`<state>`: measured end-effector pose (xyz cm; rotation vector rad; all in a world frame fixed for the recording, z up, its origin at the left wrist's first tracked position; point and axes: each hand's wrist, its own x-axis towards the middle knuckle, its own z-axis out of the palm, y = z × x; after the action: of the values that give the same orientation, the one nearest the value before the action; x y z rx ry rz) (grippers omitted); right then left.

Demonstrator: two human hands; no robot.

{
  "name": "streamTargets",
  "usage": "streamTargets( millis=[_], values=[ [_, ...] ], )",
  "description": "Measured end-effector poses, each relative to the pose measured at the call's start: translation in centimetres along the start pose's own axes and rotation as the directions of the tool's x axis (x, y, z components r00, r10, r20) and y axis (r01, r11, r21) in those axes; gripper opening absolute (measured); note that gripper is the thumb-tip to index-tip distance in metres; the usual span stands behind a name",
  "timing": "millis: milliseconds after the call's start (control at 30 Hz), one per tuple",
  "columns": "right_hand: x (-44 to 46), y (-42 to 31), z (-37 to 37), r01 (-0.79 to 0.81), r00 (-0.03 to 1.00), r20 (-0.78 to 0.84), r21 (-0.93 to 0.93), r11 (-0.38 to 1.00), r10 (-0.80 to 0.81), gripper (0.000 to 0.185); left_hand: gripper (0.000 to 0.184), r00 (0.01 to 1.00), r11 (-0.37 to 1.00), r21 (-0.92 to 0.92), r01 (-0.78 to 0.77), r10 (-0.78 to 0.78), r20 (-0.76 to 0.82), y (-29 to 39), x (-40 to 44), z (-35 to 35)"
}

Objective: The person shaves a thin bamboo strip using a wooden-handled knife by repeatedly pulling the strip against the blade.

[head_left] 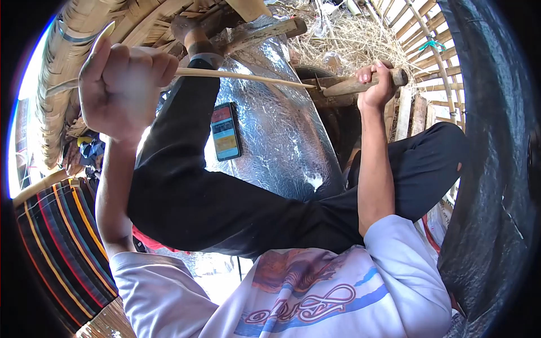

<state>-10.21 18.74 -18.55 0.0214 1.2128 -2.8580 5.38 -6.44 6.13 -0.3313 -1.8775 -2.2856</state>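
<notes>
My left hand is raised at the upper left, its fingers closed round a long thin bamboo strip. The strip runs to the right across the view, and a short end sticks out behind the hand. At the upper right, my right hand grips a thick wooden-handled tool. A small dark blade-like piece shows at the tool's tip, where the strip's far end meets it. Whether they touch, I cannot tell. Below the strip a phone with a lit screen lies on a silvery sheet.
My legs in black trousers are bent around the silvery sheet. A wooden piece lies near my bare foot. Straw, woven bamboo, a bamboo lattice, a dark sheet and striped cloth surround me.
</notes>
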Motion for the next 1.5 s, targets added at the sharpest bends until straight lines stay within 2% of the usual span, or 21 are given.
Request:
streamTargets(
  millis=[200, 333, 400, 467, 533, 600, 667, 700, 733, 800, 933, 1000, 1067, 1100, 1133, 1233, 1267, 1333, 1400, 1467, 1500],
  values=[
    [-0.9, -1.6, 2.6, -0.043, 0.986, 0.161, 0.069, 0.997, 0.031, 0.009, 0.045, 0.986, 0.989, 0.142, -0.052, 0.028, 0.167, 0.1, -0.2, 0.8],
    [-1.4, 1.9, 0.2, 0.055, 0.982, 0.191, -0.280, 0.958, -0.001, 0.015, 0.045, 0.972, 0.938, 0.345, -0.016, -0.066, 0.225, 0.9, 0.4, 2.5],
    [-1.4, 1.8, 0.2, 0.100, 0.982, 0.180, -0.198, 0.975, -0.064, 0.014, 0.044, 0.969, 0.935, 0.352, -0.043, -0.047, 0.243, 0.8, 0.7, 2.4],
    [-1.0, 0.4, 0.7, 0.022, 0.990, 0.142, -0.066, 0.998, -0.013, 0.013, 0.043, 0.947, 0.950, 0.300, -0.086, -0.016, 0.322, 0.6, 0.7, 2.6],
    [-0.7, -1.5, 2.2, -0.047, 0.983, 0.183, 0.093, 0.995, 0.029, 0.011, 0.043, 0.958, 0.939, 0.327, -0.104, 0.006, 0.287, 0.4, 0.0, 1.8],
    [-0.5, -1.1, 2.2, -0.049, 0.977, 0.211, 0.106, 0.993, 0.026, 0.013, 0.042, 0.967, 0.913, 0.382, -0.146, 0.051, 0.249, 0.6, -0.3, 1.1],
    [-0.8, 1.6, 0.4, 0.055, 0.967, 0.256, -0.145, 0.988, -0.016, 0.016, 0.042, 0.955, 0.944, 0.306, -0.126, 0.031, 0.295, 0.6, 0.2, 1.3],
    [-1.2, 3.0, -0.8, 0.133, 0.938, 0.348, -0.361, 0.923, 0.001, 0.010, 0.042, 0.934, 0.974, 0.211, -0.082, 0.001, 0.356, 0.5, 0.3, 1.4],
    [-1.5, 3.7, -0.4, 0.147, 0.945, 0.327, -0.453, 0.879, 0.010, 0.013, 0.042, 0.934, 0.974, 0.212, -0.082, 0.001, 0.358, 0.5, 0.4, 1.5],
    [-1.7, 3.8, -0.7, 0.076, 0.953, 0.300, -0.377, 0.923, 0.045, 0.016, 0.043, 0.931, 0.972, 0.210, -0.102, 0.019, 0.365, 0.5, 0.2, 1.4],
    [-2.3, 0.6, 2.4, 0.078, 0.962, 0.273, -0.162, 0.984, -0.031, 0.015, 0.043, 0.945, 0.965, 0.249, -0.087, 0.001, 0.326, 0.6, -0.1, 1.0],
    [-1.8, 0.4, 2.6, -0.002, 0.957, 0.289, -0.108, 0.994, 0.033, 0.014, 0.043, 0.958, 0.958, 0.269, -0.097, 0.016, 0.287, 0.6, -0.3, 0.9],
    [-1.8, 1.8, 1.5, 0.117, 0.923, 0.383, -0.173, 0.978, -0.043, 0.015, 0.043, 0.959, 0.963, 0.251, -0.102, 0.028, 0.282, 0.3, -0.3, 1.0],
    [-2.2, 2.9, 0.8, 0.085, 0.912, 0.409, -0.244, 0.966, 0.023, 0.016, 0.043, 0.959, 0.966, 0.232, -0.113, 0.044, 0.281, 0.2, -0.2, 1.1],
    [-1.9, 4.9, -1.2, 0.310, 0.871, 0.491, -0.510, 0.802, -0.025, 0.018, 0.043, 0.957, 0.965, 0.231, -0.123, 0.054, 0.286, 0.3, -0.1, 1.1],
    [-2.3, 4.0, -0.4, 0.290, 0.891, 0.451, -0.494, 0.820, -0.043, 0.021, 0.044, 0.937, 0.975, 0.185, -0.122, 0.051, 0.346, 0.5, 0.5, 1.0],
    [-2.7, 1.5, 1.3, 0.135, 0.913, 0.407, -0.308, 0.942, 0.003, 0.022, 0.044, 0.951, 0.972, 0.211, -0.099, 0.031, 0.307, 0.5, 0.1, 1.1],
    [-1.7, 0.3, 1.9, 0.005, 0.914, 0.406, -0.070, 0.998, 0.024, 0.019, 0.044, 0.963, 0.969, 0.234, -0.079, 0.014, 0.269, 0.4, -0.3, 0.9],
    [-1.6, 0.4, 1.8, -0.037, 0.928, 0.367, -0.058, 0.998, 0.056, 0.016, 0.044, 0.973, 0.965, 0.247, -0.085, 0.028, 0.227, 0.4, -0.7, 0.3],
    [-1.4, 2.6, -0.4, 0.074, 0.917, 0.398, -0.133, 0.988, -0.015, 0.014, 0.044, 0.976, 0.969, 0.230, -0.091, 0.040, 0.216, 0.3, -1.2, -0.3],
    [-1.1, 3.7, -1.8, 0.121, 0.927, 0.374, -0.239, 0.963, -0.024, 0.013, 0.044, 0.991, 0.967, 0.245, -0.076, 0.047, 0.122, 0.3, -1.5, -0.4]
  ],
)
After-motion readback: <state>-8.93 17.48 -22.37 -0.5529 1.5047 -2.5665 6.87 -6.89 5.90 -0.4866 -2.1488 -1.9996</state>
